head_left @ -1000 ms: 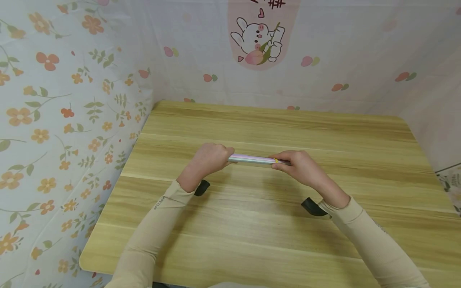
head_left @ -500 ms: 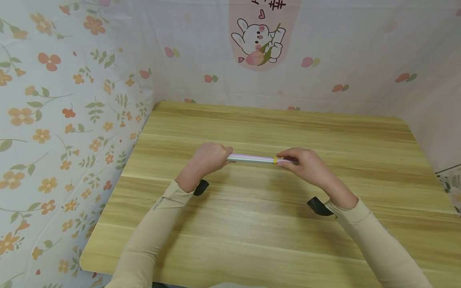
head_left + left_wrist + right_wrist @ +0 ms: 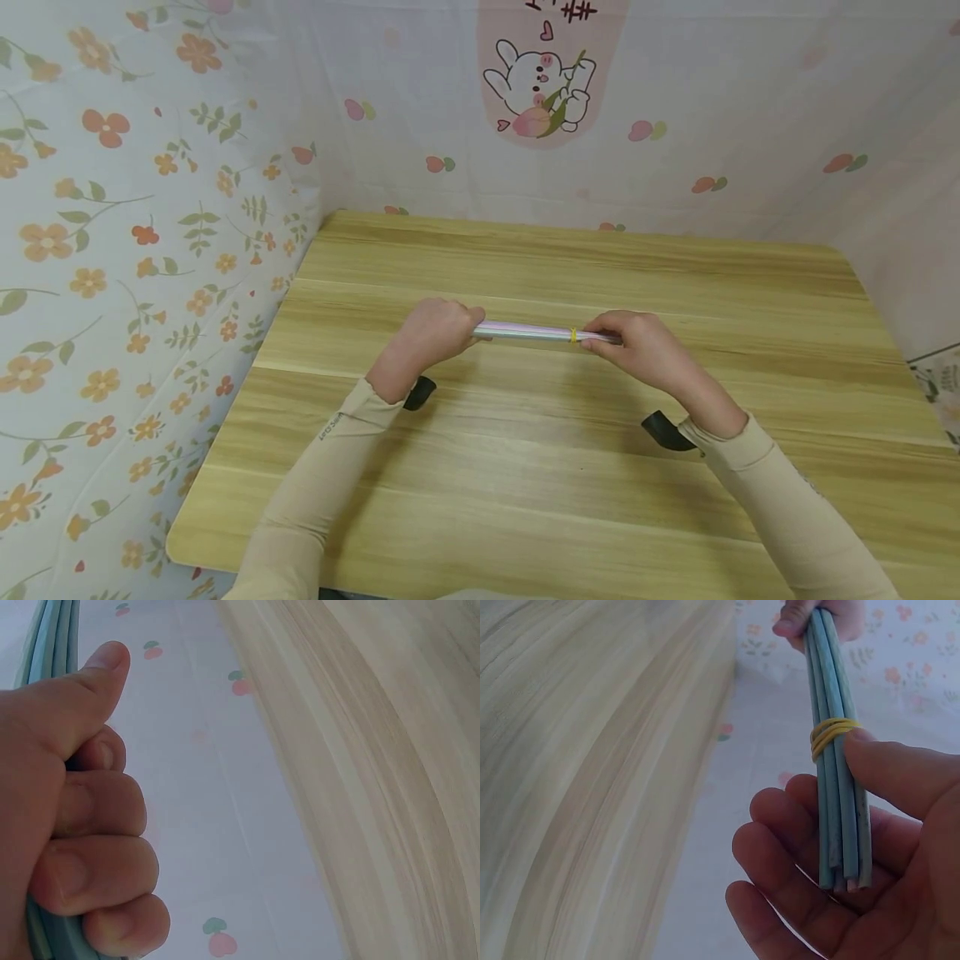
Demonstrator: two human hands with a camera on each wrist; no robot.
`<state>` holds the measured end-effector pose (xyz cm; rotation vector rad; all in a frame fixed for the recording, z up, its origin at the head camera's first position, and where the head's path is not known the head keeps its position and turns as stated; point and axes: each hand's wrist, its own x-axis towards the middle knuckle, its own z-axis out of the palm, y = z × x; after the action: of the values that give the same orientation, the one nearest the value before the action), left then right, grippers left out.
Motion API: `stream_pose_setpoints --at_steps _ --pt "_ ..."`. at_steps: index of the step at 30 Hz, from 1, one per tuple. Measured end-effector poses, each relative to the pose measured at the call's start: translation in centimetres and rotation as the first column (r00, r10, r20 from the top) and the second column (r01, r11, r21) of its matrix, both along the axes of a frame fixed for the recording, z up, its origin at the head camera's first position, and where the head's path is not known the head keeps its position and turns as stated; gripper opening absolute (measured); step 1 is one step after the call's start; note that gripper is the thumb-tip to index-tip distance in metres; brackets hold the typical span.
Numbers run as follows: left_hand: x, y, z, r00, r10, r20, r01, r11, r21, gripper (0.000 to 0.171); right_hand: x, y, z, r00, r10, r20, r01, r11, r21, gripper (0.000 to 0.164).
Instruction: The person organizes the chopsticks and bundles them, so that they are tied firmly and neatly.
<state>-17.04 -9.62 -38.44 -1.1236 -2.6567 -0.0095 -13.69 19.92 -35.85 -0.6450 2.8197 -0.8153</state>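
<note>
A bundle of thin pale sticks (image 3: 525, 331), blue-green and pinkish, is held level above the table. A yellow rubber band (image 3: 832, 737) wraps it several times near its right end. My left hand (image 3: 442, 327) grips the left end in a fist, with the thumb (image 3: 105, 664) lying along the sticks; that end is mostly hidden in the head view. At the other end, my right hand (image 3: 633, 342) pinches the bundle beside the band, its thumb (image 3: 889, 769) on the sticks and the other fingers loosely curved beneath them. The stick ends lie slightly uneven over the palm.
A wood-grain table (image 3: 525, 467) spreads under both hands. Behind it hangs a pale cloth (image 3: 360, 50) with a rabbit print, and a floral cloth (image 3: 112, 333) borders the left side. Black pieces (image 3: 667, 431) stick out at both wrists.
My right hand has slid a little to the right along the bundle, leaving the yellow band more exposed. The left hand has stayed almost still.
</note>
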Motion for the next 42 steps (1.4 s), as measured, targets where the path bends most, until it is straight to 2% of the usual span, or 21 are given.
stream_pose_setpoints --at_steps 5,11,21,30,36,42 --pt "0.1 0.1 -0.1 1.0 -0.011 -0.026 0.011 1.0 0.008 0.033 0.0 -0.4 0.1 0.999 0.041 -0.019 -0.041 0.999 0.001 0.02" --pt "0.2 0.0 -0.2 0.999 -0.01 -0.044 0.01 1.0 0.001 0.034 -0.1 -0.9 0.1 0.998 0.054 -0.016 -0.054 0.999 -0.001 0.021" --pt "0.0 -0.2 0.3 1.0 0.006 -0.015 -0.006 1.0 -0.024 0.035 -0.3 -1.4 0.1 0.998 0.069 -0.011 -0.069 0.997 -0.041 0.024" --pt "0.0 -0.2 0.6 1.0 0.001 0.003 -0.001 1.0 -0.007 0.034 -0.1 -1.4 -0.5 0.995 0.067 -0.073 -0.075 0.991 -0.113 0.029" --pt "0.0 -0.1 0.5 1.0 0.005 -0.002 -0.005 1.0 -0.013 0.035 -0.1 -1.4 -0.9 0.991 0.067 -0.112 -0.08 0.989 -0.122 0.031" --pt "0.0 0.1 0.6 1.0 0.012 0.017 -0.011 1.0 -0.017 0.033 0.1 -1.6 -1.0 0.993 0.036 -0.116 -0.049 0.992 -0.115 0.033"
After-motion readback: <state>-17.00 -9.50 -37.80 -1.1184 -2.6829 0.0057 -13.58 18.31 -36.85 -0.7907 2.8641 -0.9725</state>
